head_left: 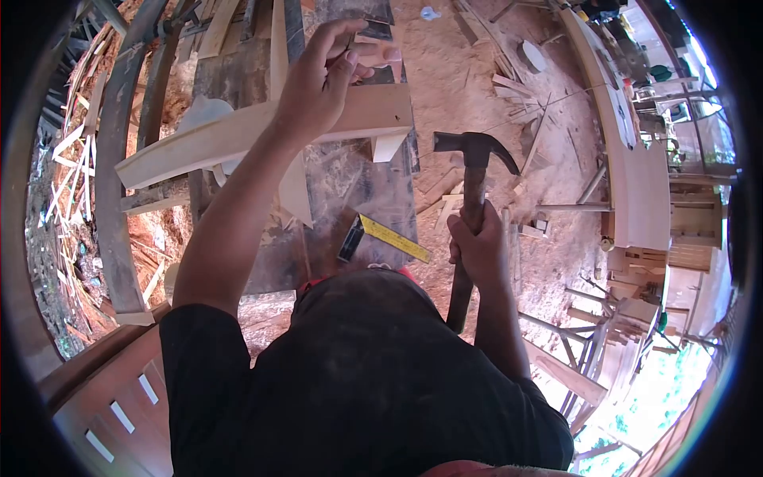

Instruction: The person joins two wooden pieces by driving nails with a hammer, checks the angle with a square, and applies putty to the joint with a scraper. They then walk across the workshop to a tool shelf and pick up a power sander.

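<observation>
Across the dark bench, our left hand hovers near the right end of a pale beam, its fingers loosely curled; we cannot tell whether they pinch anything small. Our forearm crosses over the beam and hides part of its length. To the right, beyond the bench's edge in view, our right hand grips a hammer by the handle, head up and claw pointing right.

Between our body and the beam lies a square with a yellow blade, well apart from both hands. Under the beam's right end we see a short pale block, and the beam partly covers a whitish rounded thing behind it. Wood scraps and a pale disc lie on the reddish, dusty ground, and a slotted panel stands at lower left.
</observation>
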